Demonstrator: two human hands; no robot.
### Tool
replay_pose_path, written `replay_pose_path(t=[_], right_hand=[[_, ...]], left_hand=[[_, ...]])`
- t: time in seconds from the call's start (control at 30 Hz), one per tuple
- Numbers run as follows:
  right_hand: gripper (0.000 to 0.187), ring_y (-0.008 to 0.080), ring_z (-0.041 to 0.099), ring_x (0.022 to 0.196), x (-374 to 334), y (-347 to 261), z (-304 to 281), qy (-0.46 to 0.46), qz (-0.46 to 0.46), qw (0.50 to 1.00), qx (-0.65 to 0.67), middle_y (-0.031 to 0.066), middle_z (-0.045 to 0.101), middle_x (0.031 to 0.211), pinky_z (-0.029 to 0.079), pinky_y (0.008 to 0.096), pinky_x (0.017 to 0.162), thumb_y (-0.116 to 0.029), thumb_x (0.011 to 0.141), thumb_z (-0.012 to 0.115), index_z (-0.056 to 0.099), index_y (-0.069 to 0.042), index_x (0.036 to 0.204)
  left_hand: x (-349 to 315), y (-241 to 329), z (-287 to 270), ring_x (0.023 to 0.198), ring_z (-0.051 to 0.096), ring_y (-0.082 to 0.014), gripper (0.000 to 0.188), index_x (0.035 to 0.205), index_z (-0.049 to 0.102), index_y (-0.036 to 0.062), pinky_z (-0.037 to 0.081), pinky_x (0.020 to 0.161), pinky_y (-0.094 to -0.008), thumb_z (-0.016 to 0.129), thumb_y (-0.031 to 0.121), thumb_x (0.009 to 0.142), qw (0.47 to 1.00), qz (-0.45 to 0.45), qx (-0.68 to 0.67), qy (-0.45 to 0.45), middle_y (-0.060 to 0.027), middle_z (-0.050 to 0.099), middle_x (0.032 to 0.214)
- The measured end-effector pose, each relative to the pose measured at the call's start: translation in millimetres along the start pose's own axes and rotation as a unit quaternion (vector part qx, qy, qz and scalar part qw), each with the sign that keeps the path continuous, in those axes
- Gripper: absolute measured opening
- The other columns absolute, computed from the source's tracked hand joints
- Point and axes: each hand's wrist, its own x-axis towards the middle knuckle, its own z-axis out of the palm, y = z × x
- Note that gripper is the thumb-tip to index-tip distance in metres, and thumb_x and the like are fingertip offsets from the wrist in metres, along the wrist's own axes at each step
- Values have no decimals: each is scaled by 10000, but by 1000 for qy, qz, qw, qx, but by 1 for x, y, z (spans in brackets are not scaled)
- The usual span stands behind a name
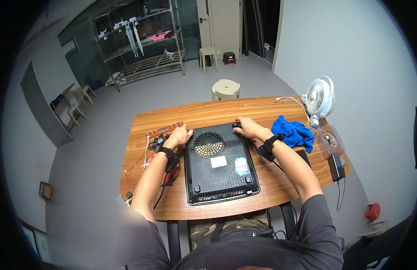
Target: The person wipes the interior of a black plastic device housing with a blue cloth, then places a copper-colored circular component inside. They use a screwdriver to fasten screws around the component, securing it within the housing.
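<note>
A black induction cooker [217, 180] lies with its underside up in the middle of the wooden table. Its underside shows a round vent grille, small corner feet, a white label and a blue-and-white label. My left hand [179, 136] is closed at its far left corner, the thumb by the edge. At the far right corner my right hand [246, 127] grips it, fingers curled around the corner near a foot. The fingertips of both hands are partly hidden. Black straps with small devices sit on both wrists.
Left of the cooker lie an orange circuit board [165, 129], a black cooling fan [158, 143] and a red round coil [172, 174], partly behind my left arm. Rightward are a blue cloth [293, 133], a white desk fan [318, 96], a clear tray [330, 143] and a black box [336, 167].
</note>
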Motion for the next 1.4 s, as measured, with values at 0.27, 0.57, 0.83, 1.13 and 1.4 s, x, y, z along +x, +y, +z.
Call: replay_pose_path(t=[0.27, 0.57, 0.83, 1.13, 1.4], right_hand=[[644, 304, 725, 840, -29, -23, -25, -27, 147, 970, 191, 241, 708, 984, 592, 404, 704, -531, 1032, 505, 594, 80, 1217], [520, 108, 593, 510, -31, -61, -52, -69, 67, 950, 297, 38, 619, 626, 474, 247, 469, -458, 1049, 534, 668, 13, 874], [340, 94, 585, 499, -15, -103, -77, -85, 26, 882, 462, 27, 616, 649, 473, 217, 469, -293, 1073, 543, 609, 1, 916], [310, 85, 545, 533, 13, -146, -69, -85, -22, 845, 528, 27, 592, 694, 461, 221, 496, -297, 1060, 568, 575, -7, 948], [494, 91, 638, 673, 8, -160, -51, -170, -22, 855, 490, 30, 615, 916, 467, 216, 522, -478, 1090, 422, 592, -15, 1114]], left_hand=[[-7, -20, -2, 747, 738, -319, 471, 1200, 551, -74, 586, 714, -417, 460, 363, 1051, 994, 15, -104, 24, -257, 703, 1016], [1, -47, -10, 719, 748, -313, 675, 1387, 471, -60, 590, 807, -458, 445, 508, 1024, 974, 22, 197, 111, -297, 690, 1116], [-102, 149, -94, 659, 714, -245, 867, 1512, 390, -5, 596, 610, -376, 480, 660, 963, 998, 46, -11, -40, -229, 715, 1003], [-120, 169, -123, 743, 765, -326, 1191, 1535, 241, -63, 632, 764, -403, 558, 821, 804, 997, 6, 76, -29, -305, 699, 1101], [-145, 150, -163, 750, 761, -339, 991, 1614, 78, 22, 657, 687, -437, 571, 459, 874, 998, -34, 20, -41, -327, 663, 1166]])
